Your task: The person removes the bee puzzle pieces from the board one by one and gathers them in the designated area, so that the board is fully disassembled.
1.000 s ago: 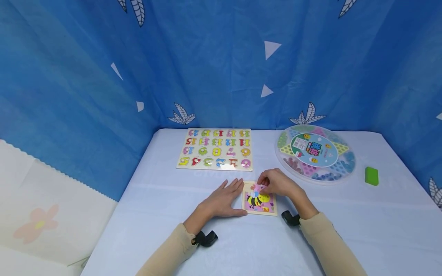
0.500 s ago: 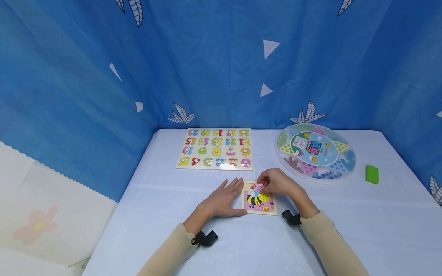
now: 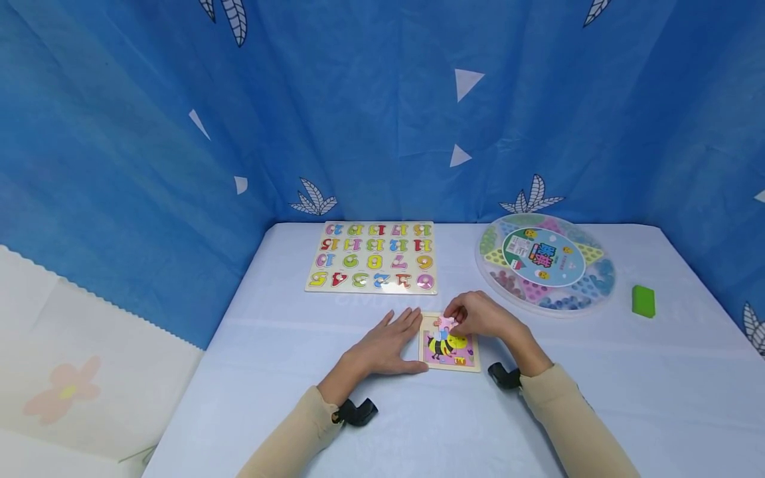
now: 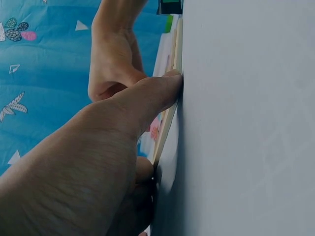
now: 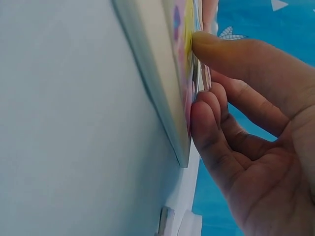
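On the table lies a small square wooden jigsaw puzzle (image 3: 442, 358) with a pale frame and a bee picture on pink. My left hand (image 3: 387, 346) rests at its left side, fingers extended; the thumb (image 4: 162, 86) touches the frame edge in the left wrist view. At the puzzle's upper right, my right hand (image 3: 481, 315) pinches a pink puzzle piece (image 3: 446, 322), tilted up from the board. In the right wrist view, the piece's pale edge (image 5: 205, 78) shows by the curled fingers (image 5: 206, 123). The fingers cover part of the piece.
Behind the puzzle lies a board of colourful numbers (image 3: 373, 259). A round clear game box (image 3: 544, 265) with coloured beads sits back right, and a green block (image 3: 643, 301) lies right of it. A blue curtain (image 3: 358, 119) hangs along the table's far edge.
The pink piece in my right hand has tilted up slightly, showing more of its face. My left hand stays in place at the puzzle's side.
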Motion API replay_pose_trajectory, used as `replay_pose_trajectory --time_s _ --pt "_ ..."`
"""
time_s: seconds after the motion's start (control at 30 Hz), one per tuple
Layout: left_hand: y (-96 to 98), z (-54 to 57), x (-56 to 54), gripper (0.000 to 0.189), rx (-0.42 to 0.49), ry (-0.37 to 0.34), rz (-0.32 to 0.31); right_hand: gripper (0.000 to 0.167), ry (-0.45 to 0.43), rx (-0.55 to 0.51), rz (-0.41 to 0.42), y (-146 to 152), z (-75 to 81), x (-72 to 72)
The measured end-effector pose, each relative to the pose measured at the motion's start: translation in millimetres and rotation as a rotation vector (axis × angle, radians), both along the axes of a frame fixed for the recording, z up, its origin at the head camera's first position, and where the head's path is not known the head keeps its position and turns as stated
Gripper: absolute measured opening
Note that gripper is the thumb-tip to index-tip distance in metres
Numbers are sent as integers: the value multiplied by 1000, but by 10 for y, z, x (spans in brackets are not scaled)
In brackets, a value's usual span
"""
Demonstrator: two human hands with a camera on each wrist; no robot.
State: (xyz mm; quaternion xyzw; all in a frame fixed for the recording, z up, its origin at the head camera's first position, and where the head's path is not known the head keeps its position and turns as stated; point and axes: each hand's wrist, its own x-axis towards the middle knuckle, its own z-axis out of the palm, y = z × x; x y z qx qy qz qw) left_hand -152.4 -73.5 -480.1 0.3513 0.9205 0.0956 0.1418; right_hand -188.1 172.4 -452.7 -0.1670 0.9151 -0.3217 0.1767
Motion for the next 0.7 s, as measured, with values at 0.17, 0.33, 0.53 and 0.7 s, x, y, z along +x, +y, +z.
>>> replay_pose_trajectory --time_s 0.17,0.33,0.53,0.7 --pt "-5 4 4 98 4 -9 2 24 -6 -12 2 9 -10 -2" --pt "-6 3 3 98 8 -3 1 24 -13 -34 -8 25 -5 1" --pt "-7 0 -1 98 13 -6 0 25 -21 -48 -10 30 5 3" --pt "-12 -7 -9 98 13 -16 -1 26 -7 -41 -20 32 4 3"
